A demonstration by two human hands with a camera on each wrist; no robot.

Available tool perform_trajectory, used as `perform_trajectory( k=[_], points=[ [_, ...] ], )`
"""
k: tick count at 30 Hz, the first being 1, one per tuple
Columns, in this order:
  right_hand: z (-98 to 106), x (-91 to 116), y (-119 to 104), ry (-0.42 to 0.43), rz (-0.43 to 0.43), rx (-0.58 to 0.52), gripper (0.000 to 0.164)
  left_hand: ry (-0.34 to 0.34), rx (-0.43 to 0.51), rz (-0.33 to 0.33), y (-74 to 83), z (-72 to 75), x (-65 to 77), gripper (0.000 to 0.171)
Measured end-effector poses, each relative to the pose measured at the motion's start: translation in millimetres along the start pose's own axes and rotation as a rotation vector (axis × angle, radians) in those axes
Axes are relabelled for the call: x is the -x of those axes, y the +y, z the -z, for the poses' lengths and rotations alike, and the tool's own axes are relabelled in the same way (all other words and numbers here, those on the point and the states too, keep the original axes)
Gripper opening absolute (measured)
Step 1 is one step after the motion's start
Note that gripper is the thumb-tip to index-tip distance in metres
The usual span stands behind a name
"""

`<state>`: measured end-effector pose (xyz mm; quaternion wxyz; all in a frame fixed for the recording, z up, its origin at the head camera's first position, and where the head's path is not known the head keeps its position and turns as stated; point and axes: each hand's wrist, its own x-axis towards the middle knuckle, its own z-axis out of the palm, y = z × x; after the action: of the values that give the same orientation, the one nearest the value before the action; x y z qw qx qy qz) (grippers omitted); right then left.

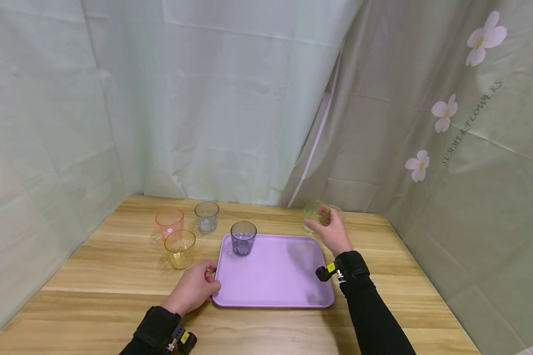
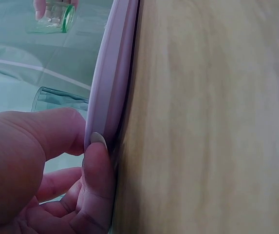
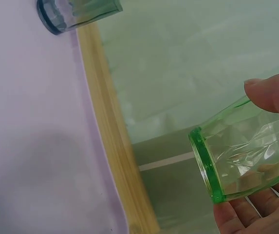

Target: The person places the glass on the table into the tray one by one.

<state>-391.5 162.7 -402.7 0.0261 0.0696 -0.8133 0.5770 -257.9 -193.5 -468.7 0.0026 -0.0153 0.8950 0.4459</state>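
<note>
The lettering (image 1: 471,122) "SUMMER FLOWERS" is printed in dark capitals on the grey-green curtain (image 1: 493,222) at the right of the head view. The two words are set in a single line, slanted upward from lower left to upper right, with "SUMMER" placed at the lower end and "FLOWERS" at the upper. The line is positioned beside a row of three printed flowers (image 1: 444,113). A small yellow label (image 1: 184,337) is carried on the left wrist camera (image 1: 188,344), and a second yellow label (image 1: 330,267) on the right wrist camera (image 1: 323,274); both are too small to be read.
</note>
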Motion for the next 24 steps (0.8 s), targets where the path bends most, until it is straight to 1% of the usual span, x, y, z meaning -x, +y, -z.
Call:
perform_trajectory(
  k=[6,8,14,20,24],
  points=[
    [-5.4,-1.2,1.1,-0.007,0.011,-0.002,0.081,-0.002,-0.002,0.010,-0.8,0.1,-0.4,0.047],
    [-7.4,-1.2,1.7,-0.009,0.011,0.004,0.081,0.000,-0.004,0.005,-0.9,0.1,-0.5,0.047],
    [-13.0,0.9,2.3,-0.011,0.000,0.029,0.084,0.006,-0.002,-0.004,-0.6,-0.3,-0.3,0.047],
    [-20.5,1.5,2.5,-0.013,-0.026,0.007,0.084,0.008,-0.005,-0.007,-0.8,-0.3,-0.1,0.046],
    [-25.0,1.1,4.2,-0.015,-0.025,0.010,0.082,0.006,-0.003,-0.011,-0.7,-0.1,0.1,0.047]
  ],
)
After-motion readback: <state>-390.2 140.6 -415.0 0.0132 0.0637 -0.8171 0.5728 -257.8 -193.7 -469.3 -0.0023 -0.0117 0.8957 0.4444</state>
